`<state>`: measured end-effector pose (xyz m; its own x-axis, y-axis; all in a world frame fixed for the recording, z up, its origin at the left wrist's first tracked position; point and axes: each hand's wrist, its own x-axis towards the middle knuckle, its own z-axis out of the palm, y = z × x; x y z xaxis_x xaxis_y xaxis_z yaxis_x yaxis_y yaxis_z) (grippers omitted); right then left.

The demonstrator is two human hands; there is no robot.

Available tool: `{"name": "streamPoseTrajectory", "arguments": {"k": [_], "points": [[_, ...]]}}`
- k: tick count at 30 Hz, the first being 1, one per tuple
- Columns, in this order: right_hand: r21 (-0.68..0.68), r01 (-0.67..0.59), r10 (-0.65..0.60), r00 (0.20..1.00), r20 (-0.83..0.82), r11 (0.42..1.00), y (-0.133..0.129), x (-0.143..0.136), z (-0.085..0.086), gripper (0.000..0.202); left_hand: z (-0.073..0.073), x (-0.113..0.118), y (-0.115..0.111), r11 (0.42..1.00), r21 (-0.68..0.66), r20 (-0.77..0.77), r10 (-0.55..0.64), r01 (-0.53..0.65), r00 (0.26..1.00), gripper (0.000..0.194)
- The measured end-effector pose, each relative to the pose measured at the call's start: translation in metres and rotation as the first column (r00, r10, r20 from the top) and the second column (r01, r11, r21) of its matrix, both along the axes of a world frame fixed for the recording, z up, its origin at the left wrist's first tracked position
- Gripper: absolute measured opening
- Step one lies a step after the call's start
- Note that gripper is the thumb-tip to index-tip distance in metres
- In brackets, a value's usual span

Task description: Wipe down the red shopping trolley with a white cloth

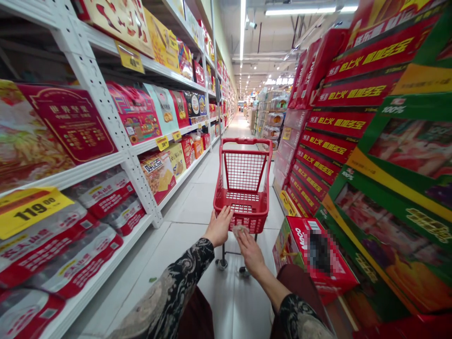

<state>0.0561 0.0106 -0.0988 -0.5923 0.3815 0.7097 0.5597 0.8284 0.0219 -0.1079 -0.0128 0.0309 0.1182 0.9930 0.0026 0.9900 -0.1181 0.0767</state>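
Observation:
A small red plastic shopping cart (242,219) on wheels stands in the aisle before me, its basket holding nothing that I can see. My left hand (218,227) rests at the near left of the basket, fingers stretched out over the rim. Lower and to the right, my right hand (251,252) has a crumpled pale cloth or wipe (240,229) under its fingers, against the basket's near wall. The fingers hide part of the cloth.
White shelves (141,150) with boxed goods line the left side, with wrapped bottle packs (84,259) at the bottom. Stacked drink cartons (335,122) rise on the right. A red box (339,278) sits low beside my right knee. Pale floor tiles (187,202) run along the aisle.

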Motion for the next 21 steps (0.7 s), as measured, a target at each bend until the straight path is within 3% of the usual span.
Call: {"name": "streamPoseTrajectory", "arguments": {"k": [5, 7, 10, 16, 18, 21], "points": [[0.008, -0.020, 0.021, 0.981, -0.191, 1.000, 0.003, 0.025, 0.050, 0.052, -0.004, 0.008, 0.001, 0.998, 0.057, -0.028, -0.009, 0.011, 1.000, 0.076], [0.022, 0.010, -0.006, 0.978, -0.209, 1.000, 0.010, 0.032, 0.061, 0.052, -0.004, 0.015, 0.002, 0.997, 0.075, -0.030, -0.031, 0.033, 0.999, 0.074], [0.028, 0.048, -0.044, 0.990, -0.137, 0.998, 0.018, 0.035, 0.052, 0.052, -0.004, 0.029, 0.003, 0.995, 0.070, -0.018, -0.073, 0.075, 0.997, 0.073], [-0.018, 0.090, -0.090, 0.996, 0.005, 0.996, 0.013, 0.033, -0.001, 0.054, -0.007, 0.040, 0.002, 0.995, 0.070, -0.003, -0.070, 0.070, 0.998, 0.075], [-0.034, 0.069, -0.069, 0.998, 0.003, 0.997, 0.008, 0.037, -0.004, 0.055, -0.007, 0.037, 0.002, 0.995, 0.064, -0.014, -0.076, 0.077, 0.997, 0.075], [-0.050, 0.033, -0.037, 0.996, -0.080, 0.998, 0.004, 0.047, 0.016, 0.058, -0.005, 0.028, 0.003, 0.995, 0.064, -0.034, -0.078, 0.080, 0.996, 0.075]]}}
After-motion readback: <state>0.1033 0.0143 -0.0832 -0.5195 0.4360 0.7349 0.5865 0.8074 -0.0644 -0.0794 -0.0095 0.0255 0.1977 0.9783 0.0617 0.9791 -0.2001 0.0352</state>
